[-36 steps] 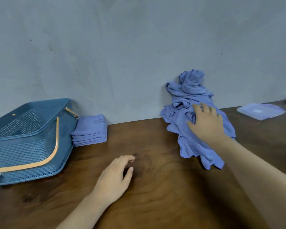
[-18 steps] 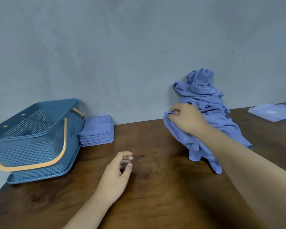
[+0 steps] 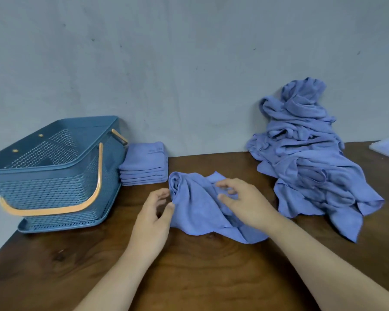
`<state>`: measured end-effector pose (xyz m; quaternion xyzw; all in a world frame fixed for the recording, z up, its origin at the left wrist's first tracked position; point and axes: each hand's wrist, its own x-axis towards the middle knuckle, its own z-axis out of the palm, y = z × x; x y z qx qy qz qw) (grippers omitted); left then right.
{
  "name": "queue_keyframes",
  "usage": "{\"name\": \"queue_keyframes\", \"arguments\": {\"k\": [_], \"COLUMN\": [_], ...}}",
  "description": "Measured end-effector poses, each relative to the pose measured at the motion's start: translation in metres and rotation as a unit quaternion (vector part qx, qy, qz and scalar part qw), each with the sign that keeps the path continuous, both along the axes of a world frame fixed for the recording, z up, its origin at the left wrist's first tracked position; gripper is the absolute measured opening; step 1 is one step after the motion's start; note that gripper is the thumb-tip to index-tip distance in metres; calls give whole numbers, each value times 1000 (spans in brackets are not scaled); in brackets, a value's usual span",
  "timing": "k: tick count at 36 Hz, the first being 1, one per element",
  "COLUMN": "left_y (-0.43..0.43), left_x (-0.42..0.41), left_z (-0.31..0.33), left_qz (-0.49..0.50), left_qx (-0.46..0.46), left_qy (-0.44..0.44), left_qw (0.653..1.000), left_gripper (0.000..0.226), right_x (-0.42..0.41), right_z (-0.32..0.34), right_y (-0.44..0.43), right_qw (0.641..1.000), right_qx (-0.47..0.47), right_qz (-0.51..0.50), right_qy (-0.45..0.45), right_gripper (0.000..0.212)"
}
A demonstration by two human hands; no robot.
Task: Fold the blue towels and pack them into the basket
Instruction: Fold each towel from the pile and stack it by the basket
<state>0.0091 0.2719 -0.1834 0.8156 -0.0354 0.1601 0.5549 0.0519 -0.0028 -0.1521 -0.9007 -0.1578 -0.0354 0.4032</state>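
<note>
1. Blue towel (image 3: 195,203) is now lying crumpled on the table (image 3: 189,277) just in front of the person. It is well apart from the pile (image 3: 308,167) it was being dragged off half a second ago.
2. Right hand (image 3: 245,203), which was clutching the cloth then, is resting over the towel's right part. Its fingers are curling and blurring, so I cannot tell whether it is pinching.
3. Left hand (image 3: 153,212), idling on the wood a moment ago, is reaching in. Its thumb is touching the towel's rolled left edge and its fingers are hanging loose, gripping nothing.
4. One towel is being singled out; spreading it flat is probably coming next, and folding is not yet begun.
5. Folded towels are sitting in a stack (image 3: 144,167) just beside the basket (image 3: 54,187), whose handle is hanging down in front. No towel is showing inside.
6. Nothing is lying between towel and stack. The pile is leaning on the wall, spilling towards the right arm.
</note>
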Motion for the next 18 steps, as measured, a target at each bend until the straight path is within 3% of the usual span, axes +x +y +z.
{"name": "queue_keyframes", "arguments": {"k": [4,8,11,15,18], "left_y": [2,4,9,14,14], "left_x": [-2,-9,-14,-17,-16], "left_z": [-1,4,10,14,16], "left_qz": [-56,-136,-201,-236,-230], "left_qx": [41,138,184,214,207], "left_qy": [2,-31,-8,17,-1], "left_qw": [998,981,962,948,951], "left_gripper": [44,64,67,70,65], "right_x": [-17,-23,-27,-31,-34], "right_z": [-5,-2,4,14,24], "right_y": [3,-1,-6,-9,-12], "right_qw": [992,975,965,962,965], "right_qx": [-97,-210,-237,-243,-182], "right_qz": [74,77,108,123,167], "right_qy": [-26,-9,-1,-21,87], "right_gripper": [8,81,95,59,32]}}
